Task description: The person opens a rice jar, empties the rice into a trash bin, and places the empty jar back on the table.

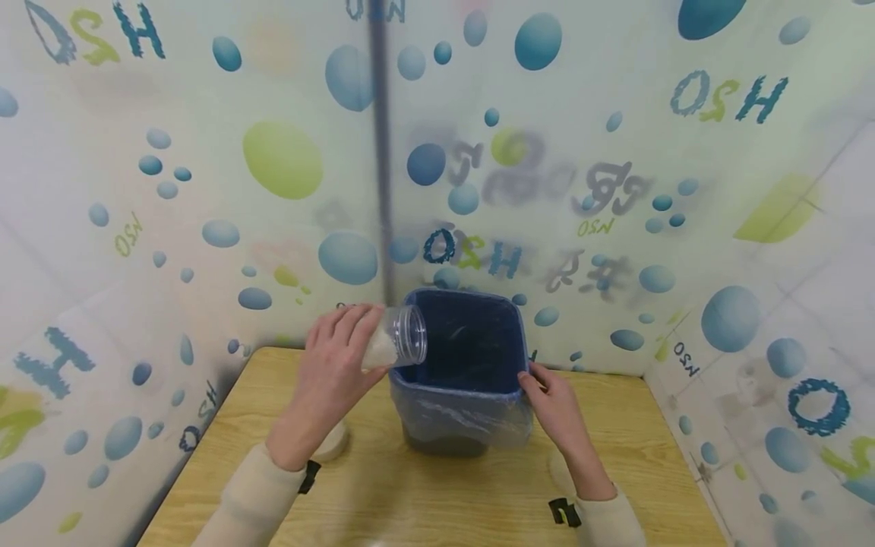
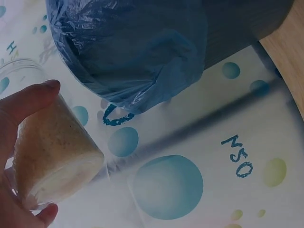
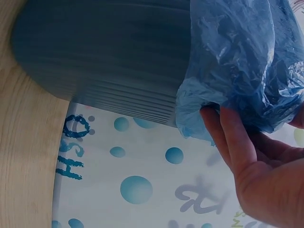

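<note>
Tilting jar (image 1: 395, 343) over bin (image 1: 472, 425), lid (image 1: 333, 441) perhaps behind wrist

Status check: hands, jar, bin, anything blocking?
Left hand grips clear jar, tipped mouth-first over bin, pale grainy contents inside. Right hand holds blue liner at bin rim. Nothing blocking bin opening.

The clear plastic jar (image 1: 395, 343) in my left hand (image 1: 333, 372) lies tipped on its side, its open, lidless mouth over the near-left rim of the bin (image 1: 472, 357), with pale sandy grains heaped toward its closed end. The bin is grey, squarish and upright on the wooden surface (image 1: 424, 494), lined with a thin blue plastic bag (image 1: 472, 414) folded out over its rim. My right hand (image 1: 557, 406) grips that bag-covered rim at the right corner.
</note>
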`<move>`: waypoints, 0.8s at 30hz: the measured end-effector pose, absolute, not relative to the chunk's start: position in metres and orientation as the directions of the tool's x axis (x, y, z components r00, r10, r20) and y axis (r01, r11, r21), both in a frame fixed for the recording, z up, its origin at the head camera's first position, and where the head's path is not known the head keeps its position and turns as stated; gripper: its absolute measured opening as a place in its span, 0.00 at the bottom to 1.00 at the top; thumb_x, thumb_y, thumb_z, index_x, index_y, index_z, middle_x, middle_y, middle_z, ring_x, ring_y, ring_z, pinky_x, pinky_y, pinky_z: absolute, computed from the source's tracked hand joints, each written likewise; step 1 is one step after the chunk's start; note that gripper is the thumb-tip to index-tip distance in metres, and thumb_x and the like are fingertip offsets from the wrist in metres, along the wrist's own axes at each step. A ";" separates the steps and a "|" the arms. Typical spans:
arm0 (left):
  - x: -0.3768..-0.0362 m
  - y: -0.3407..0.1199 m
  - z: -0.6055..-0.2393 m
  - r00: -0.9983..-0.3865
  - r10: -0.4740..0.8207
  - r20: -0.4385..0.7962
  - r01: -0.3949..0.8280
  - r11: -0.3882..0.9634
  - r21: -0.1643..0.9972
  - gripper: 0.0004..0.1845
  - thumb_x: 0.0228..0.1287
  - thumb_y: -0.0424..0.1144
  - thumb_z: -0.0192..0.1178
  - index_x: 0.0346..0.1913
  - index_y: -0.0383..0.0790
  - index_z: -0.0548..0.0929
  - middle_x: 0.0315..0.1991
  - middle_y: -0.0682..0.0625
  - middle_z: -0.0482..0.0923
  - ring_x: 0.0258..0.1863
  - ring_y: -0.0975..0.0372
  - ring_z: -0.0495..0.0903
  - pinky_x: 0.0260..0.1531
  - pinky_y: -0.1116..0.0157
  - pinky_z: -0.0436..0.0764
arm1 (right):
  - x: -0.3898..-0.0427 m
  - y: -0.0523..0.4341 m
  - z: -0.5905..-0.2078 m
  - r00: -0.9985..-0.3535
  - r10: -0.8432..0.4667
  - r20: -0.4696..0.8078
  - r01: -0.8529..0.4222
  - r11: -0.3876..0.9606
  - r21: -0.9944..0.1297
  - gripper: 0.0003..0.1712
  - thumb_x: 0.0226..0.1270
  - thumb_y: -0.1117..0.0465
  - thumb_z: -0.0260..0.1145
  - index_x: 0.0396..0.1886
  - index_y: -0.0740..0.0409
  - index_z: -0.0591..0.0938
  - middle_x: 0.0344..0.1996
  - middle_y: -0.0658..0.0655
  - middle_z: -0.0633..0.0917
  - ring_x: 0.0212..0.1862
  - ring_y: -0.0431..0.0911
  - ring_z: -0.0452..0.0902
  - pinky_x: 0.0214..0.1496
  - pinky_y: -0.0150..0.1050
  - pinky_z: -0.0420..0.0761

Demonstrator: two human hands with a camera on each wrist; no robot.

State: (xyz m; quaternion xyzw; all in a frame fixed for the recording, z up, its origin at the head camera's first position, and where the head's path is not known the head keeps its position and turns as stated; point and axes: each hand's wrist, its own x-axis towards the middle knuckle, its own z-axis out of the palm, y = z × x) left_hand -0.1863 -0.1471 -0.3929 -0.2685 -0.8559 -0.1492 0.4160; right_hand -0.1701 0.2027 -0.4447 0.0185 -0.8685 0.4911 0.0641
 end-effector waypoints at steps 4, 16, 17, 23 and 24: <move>-0.187 -0.145 -0.393 -0.516 0.361 0.777 0.585 0.811 0.012 0.54 0.32 0.40 0.90 0.70 0.41 0.74 0.63 0.41 0.76 0.62 0.42 0.72 0.58 0.42 0.72 | -0.171 0.202 -0.446 -0.991 0.032 0.133 -0.097 0.514 -0.853 0.28 0.82 0.54 0.57 0.70 0.67 0.76 0.66 0.68 0.79 0.67 0.63 0.75 0.64 0.59 0.77; -0.189 -0.137 -0.392 -0.522 0.420 0.743 0.585 0.810 -0.048 0.58 0.30 0.40 0.91 0.72 0.43 0.72 0.66 0.42 0.74 0.65 0.43 0.69 0.61 0.43 0.66 | -0.170 0.203 -0.448 -0.993 0.023 0.117 -0.089 0.504 -0.859 0.30 0.82 0.51 0.55 0.72 0.67 0.74 0.68 0.68 0.77 0.68 0.62 0.74 0.66 0.59 0.75; -0.190 -0.137 -0.392 -0.522 0.422 0.741 0.584 0.810 -0.050 0.58 0.30 0.40 0.91 0.72 0.43 0.72 0.67 0.42 0.74 0.65 0.43 0.69 0.61 0.43 0.66 | -0.170 0.203 -0.448 -0.993 0.022 0.117 -0.090 0.503 -0.860 0.30 0.82 0.51 0.55 0.72 0.67 0.74 0.68 0.68 0.77 0.68 0.62 0.74 0.66 0.59 0.75; -0.190 -0.133 -0.391 -0.534 0.438 0.723 0.591 0.805 -0.051 0.59 0.29 0.38 0.91 0.72 0.43 0.71 0.67 0.42 0.74 0.64 0.42 0.69 0.61 0.42 0.67 | -0.169 0.203 -0.445 -0.993 0.016 0.119 -0.095 0.495 -0.863 0.30 0.82 0.51 0.56 0.72 0.67 0.74 0.68 0.69 0.77 0.68 0.63 0.74 0.66 0.59 0.75; -0.190 -0.132 -0.391 -0.532 0.440 0.723 0.594 0.803 -0.051 0.60 0.28 0.38 0.91 0.72 0.42 0.71 0.67 0.41 0.74 0.64 0.42 0.70 0.61 0.42 0.67 | -0.168 0.204 -0.444 -0.993 0.015 0.117 -0.094 0.496 -0.863 0.30 0.82 0.51 0.56 0.72 0.67 0.74 0.68 0.69 0.77 0.68 0.63 0.74 0.67 0.59 0.75</move>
